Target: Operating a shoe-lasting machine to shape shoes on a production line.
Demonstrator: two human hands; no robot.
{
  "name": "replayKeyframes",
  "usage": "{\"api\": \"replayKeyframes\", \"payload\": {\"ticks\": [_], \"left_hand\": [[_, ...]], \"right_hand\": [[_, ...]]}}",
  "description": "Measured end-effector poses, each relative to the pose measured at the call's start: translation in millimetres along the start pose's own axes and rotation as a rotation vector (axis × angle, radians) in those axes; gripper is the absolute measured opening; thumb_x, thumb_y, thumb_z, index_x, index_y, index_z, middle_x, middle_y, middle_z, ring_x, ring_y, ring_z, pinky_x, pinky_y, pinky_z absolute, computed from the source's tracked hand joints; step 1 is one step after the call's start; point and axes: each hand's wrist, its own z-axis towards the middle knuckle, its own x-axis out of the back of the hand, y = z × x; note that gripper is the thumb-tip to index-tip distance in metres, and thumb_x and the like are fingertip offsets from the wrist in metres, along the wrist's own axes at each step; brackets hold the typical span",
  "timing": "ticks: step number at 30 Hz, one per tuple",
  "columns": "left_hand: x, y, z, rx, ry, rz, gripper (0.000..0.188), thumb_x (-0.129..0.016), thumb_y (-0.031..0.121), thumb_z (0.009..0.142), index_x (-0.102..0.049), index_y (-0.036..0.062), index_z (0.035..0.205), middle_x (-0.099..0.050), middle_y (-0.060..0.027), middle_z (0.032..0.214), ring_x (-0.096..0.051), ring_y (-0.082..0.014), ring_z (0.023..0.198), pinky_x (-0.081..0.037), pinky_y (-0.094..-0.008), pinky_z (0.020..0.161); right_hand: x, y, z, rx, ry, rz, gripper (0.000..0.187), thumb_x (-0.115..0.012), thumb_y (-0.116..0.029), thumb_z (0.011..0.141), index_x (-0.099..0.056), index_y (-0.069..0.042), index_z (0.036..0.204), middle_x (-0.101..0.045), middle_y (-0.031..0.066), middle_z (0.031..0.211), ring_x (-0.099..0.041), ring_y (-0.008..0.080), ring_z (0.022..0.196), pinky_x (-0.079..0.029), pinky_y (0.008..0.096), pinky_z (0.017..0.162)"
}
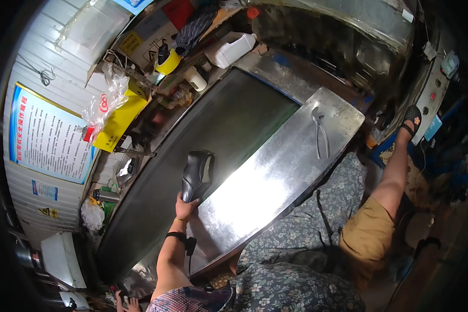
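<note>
My left hand comes in from the lower edge, a black strap around its wrist. Its fingers are closed on the near end of a black shoe, which is held over the dark belt. The shoe's grey-green side shows on its right. Alongside the belt runs a bright metal plate, with a pair of metal pliers lying near its far end. My right hand is in deep shadow at the far right, past a dark wrist strap; its fingers cannot be made out.
Behind the belt are a white plastic jug, a white cup, a yellow box and clear plastic bags. A dark machine housing stands at the far end. Another person's hands show at the lower left.
</note>
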Motion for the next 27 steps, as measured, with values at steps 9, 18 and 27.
{"api": "replayKeyframes", "payload": {"ticks": [9, 18, 27], "left_hand": [[46.3, 103.1, -73.4, 0.02, -0.638, -0.9, 0.045, -0.071, 0.017, 0.079, -0.062, -0.0044, 0.117, -0.07, -0.0112, 0.102, -0.068, -0.0206, 0.089, -0.054, -0.0319, 0.083], [-84.7, 246.3, -187.1, 0.504, -2.48, -1.152, 0.082, -0.06, 0.054, 0.079, -0.048, -0.0053, 0.135, -0.062, -0.0261, 0.114, -0.062, -0.041, 0.086, -0.055, -0.0484, 0.064], [-111.7, 367.2, -263.5, -1.289, -1.134, -0.659, 0.106, -0.084, 0.031, 0.076, -0.019, -0.0008, 0.154, -0.029, -0.0211, 0.155, -0.029, -0.0308, 0.144, -0.024, -0.0382, 0.118]], "right_hand": [[50.4, -120.1, -3.6, -0.116, 0.127, 0.192, 0.052, -0.048, -0.025, 0.099, -0.045, 0.003, 0.142, -0.049, 0.0125, 0.145, -0.042, 0.0262, 0.135, -0.03, 0.0349, 0.114], [309.1, -458.1, -75.2, 0.165, -0.773, 0.771, 0.062, -0.067, -0.037, 0.092, -0.048, -0.003, 0.139, -0.041, 0.0191, 0.15, -0.049, 0.0315, 0.132, -0.038, 0.0448, 0.109], [311.0, -475.0, -105.6, 0.341, -0.614, 0.125, 0.038, -0.076, -0.039, 0.08, -0.068, -0.009, 0.102, -0.072, 0.0109, 0.097, -0.07, 0.032, 0.081, -0.055, 0.0388, 0.073]]}}
